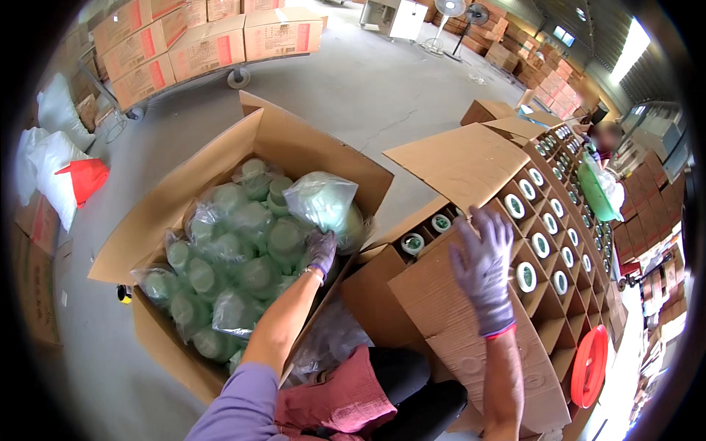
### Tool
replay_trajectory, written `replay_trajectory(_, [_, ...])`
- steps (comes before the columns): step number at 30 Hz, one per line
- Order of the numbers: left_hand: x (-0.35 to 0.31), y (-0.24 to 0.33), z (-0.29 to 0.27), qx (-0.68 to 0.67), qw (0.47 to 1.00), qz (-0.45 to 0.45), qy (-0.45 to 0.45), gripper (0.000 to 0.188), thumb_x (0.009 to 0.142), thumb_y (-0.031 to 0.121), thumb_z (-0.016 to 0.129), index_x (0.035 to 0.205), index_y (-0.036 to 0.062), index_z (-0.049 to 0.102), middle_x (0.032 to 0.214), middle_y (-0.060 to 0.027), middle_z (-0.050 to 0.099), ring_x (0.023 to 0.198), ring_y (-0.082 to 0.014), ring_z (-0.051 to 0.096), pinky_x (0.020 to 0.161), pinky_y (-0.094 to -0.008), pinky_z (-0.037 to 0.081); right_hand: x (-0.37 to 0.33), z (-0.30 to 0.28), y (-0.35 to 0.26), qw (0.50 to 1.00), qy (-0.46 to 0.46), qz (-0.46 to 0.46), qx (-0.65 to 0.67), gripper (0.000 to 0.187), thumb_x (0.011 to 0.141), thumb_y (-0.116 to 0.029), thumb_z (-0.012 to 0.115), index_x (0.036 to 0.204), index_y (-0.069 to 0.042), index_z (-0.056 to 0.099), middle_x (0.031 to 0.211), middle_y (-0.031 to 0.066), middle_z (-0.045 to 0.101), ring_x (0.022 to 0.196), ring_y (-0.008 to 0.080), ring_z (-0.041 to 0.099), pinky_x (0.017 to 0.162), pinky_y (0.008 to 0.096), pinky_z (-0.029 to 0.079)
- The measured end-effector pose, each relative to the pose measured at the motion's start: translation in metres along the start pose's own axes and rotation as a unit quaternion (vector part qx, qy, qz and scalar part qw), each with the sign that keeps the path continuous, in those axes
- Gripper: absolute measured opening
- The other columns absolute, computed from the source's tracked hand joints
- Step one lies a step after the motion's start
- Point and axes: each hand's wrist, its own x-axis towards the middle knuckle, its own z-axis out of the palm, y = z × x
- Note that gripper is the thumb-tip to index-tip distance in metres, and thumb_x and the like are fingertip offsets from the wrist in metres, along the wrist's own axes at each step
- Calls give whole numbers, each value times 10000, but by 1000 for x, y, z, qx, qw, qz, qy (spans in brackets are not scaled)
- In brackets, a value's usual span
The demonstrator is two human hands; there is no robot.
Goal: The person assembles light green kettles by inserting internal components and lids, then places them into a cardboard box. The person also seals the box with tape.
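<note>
My left hand (321,248), in a grey glove, grips a pale green lidded container wrapped in a clear plastic bag (323,202) and holds it just above a big open cardboard box (220,154). That box is full of several more bagged green containers (243,264). My right hand (483,268), gloved too, hovers with fingers spread over a cardboard flap (456,331) of a divided carton (548,294). Several cells of that carton hold green containers with white tops (526,275).
More divided cartons (573,158) run toward another person (607,140) at the far right. A red round lid (590,365) leans by the carton. Stacked boxes on a cart (206,44), white sacks (51,140) and fans (448,18) stand around the concrete floor.
</note>
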Motion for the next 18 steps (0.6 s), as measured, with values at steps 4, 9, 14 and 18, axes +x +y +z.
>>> replay_trajectory(4, [-31,42,22,-4,995,-36,-88,307,778,268,635,802,-38,652,813,-254,674,785,-419,648,699,-501,472,-12,17,39,987,-117,111,-14,657,757,-246,729,1344,-78,488,1352,196,449,1261,384,409,1094,501,301])
replay_trajectory(9, [-16,-3,59,395,845,252,-256,206,847,178,547,838,39,699,898,-212,691,853,-350,674,742,-453,514,1,18,28,988,-130,84,-20,746,740,-245,750,1381,-38,429,1364,226,420,1273,409,386,1098,507,304])
replay_trajectory(14, [3,13,49,477,712,399,-326,200,861,89,523,909,111,716,973,-128,696,940,-296,657,808,-373,518,2,25,26,989,-128,68,-35,788,719,-244,762,1397,-41,415,1389,228,401,1290,410,380,1101,509,296])
replay_trajectory(18, [-3,102,-11,233,781,340,-470,186,861,193,584,935,63,694,972,-148,684,892,-286,654,806,-367,522,-15,12,36,983,-147,95,-51,817,713,-245,765,1414,-46,395,1404,226,394,1296,416,378,1104,516,291])
